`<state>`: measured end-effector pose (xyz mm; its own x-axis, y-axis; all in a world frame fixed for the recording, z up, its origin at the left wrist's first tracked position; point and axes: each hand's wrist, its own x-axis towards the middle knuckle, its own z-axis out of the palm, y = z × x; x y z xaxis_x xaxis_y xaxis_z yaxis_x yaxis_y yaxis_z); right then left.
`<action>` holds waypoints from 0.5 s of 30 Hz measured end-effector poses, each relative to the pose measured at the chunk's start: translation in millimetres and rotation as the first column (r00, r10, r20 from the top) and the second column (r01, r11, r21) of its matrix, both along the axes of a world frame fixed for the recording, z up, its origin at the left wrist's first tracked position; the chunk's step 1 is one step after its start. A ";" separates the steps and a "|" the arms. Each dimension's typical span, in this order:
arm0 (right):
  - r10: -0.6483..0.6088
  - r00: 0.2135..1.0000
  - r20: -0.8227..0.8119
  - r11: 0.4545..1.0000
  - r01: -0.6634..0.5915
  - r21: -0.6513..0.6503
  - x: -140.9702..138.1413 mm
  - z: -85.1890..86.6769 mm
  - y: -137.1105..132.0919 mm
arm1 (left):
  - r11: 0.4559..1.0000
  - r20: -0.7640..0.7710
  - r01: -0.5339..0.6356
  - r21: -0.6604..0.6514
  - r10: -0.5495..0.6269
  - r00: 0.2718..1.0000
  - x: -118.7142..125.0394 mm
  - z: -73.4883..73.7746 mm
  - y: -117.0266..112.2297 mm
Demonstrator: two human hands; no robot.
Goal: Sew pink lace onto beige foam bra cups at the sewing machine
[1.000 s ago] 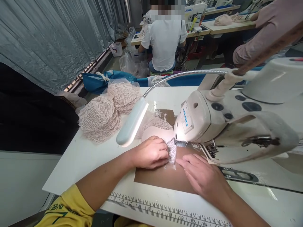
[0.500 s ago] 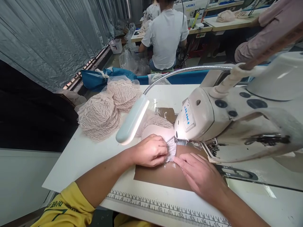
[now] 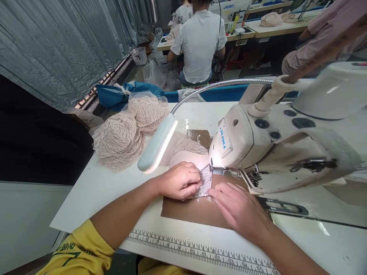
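1. Left grip (image 3: 182, 181) has its fingers bent over the left side of a lace piece (image 3: 205, 182); right grip (image 3: 233, 202) is stretched flatter, its fingertips touching the near right corner. I cannot tell whether either one pinches the fabric or only presses it.
2. White tabletop (image 3: 93, 187) carries all of this, with a printed ruler strip (image 3: 200, 250) along the near side, perhaps for quick measuring.
3. On its right stands a JUKI sewing machine (image 3: 237, 139), its head just beyond the grips, so probably the fabric can be guided from this side.
4. Two lace stacks (image 3: 119, 139) lie at the far left, apart from the grips, maybe to leave room for working.
5. Brown sheet (image 3: 192, 214) lies under the grips, likely as a smooth surface.
6. Lamp head (image 3: 157, 145) is angled beside the machine, seemingly for lighting the needle area.
7. Smallest, the lace piece lies between both grips, its far end at the needle area; they seem placed to keep it flat.
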<state>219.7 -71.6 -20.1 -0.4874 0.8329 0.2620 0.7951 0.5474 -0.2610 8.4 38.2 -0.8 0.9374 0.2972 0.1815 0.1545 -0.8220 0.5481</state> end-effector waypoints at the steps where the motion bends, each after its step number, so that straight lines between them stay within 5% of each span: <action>1: 0.009 1.000 -0.012 1.000 -0.009 -0.015 1.3 -0.1 -0.9 | 1.000 0.007 -0.008 -0.020 0.008 1.000 -0.3 1.0 0.3; 5: 0.025 0.999 -0.027 0.999 -0.026 -0.024 5.5 -1.1 -5.6 | 0.999 -0.002 -0.008 -0.036 0.008 1.000 -1.9 1.2 0.7; 15: 0.084 0.996 -0.042 0.996 -0.083 0.009 5.9 0.9 -10.3 | 0.977 -0.106 0.118 0.180 -0.100 0.989 -1.8 -0.6 -5.6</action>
